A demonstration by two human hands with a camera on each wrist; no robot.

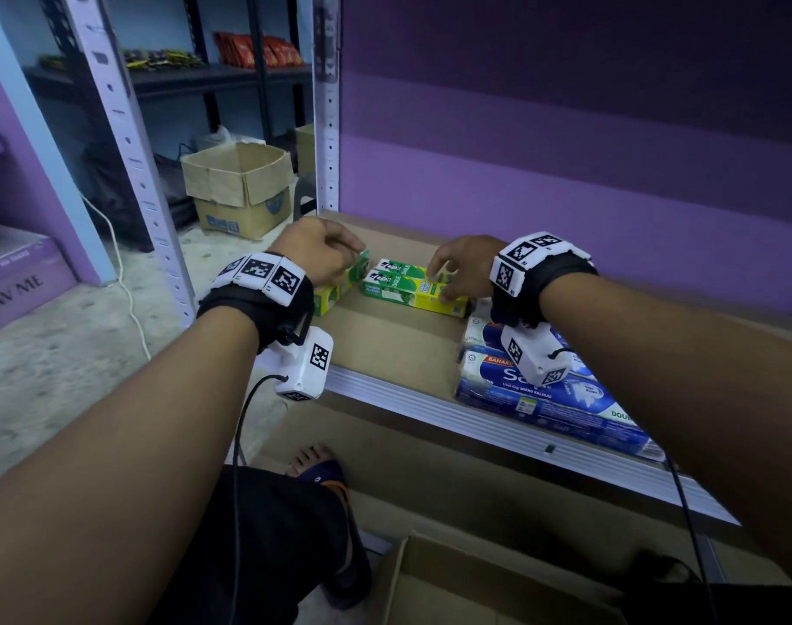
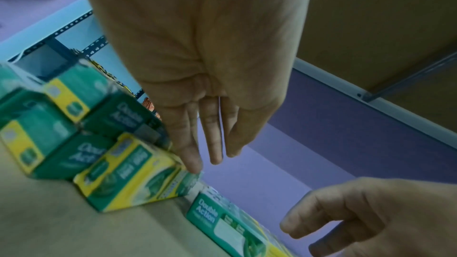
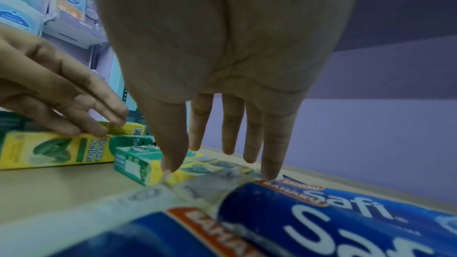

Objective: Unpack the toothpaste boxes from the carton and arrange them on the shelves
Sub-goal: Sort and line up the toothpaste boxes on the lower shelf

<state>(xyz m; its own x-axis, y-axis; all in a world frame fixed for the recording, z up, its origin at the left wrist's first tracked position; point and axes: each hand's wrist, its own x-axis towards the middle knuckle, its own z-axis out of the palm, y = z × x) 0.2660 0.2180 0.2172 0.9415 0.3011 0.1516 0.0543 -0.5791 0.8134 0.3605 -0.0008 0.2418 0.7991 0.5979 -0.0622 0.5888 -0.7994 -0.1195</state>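
Arranging stage, partly complete. Several green-and-yellow cardboard toothpaste boxes [image 1: 414, 288] already lie flat on the brown wooden shelf board [image 1: 385, 340], with a shrink-wrapped pack of blue-and-white toothpaste boxes [image 1: 547, 394] resting just beside them at the shelf's front edge. The left hand [image 1: 317, 252] touches the end of one more green-and-yellow box [image 1: 340, 286] with straight, close-set fingers, apparently nudging it into line; nothing is gripped. The right hand [image 1: 464, 268], fingers straight and slightly spread, rests its fingertips [image 3: 270, 171] on the flat-lying boxes, steadying them. The open brown cardboard carton [image 1: 489, 584] stands on the floor below the shelf; its contents are out of sight, so the number of boxes left to unpack cannot be judged.
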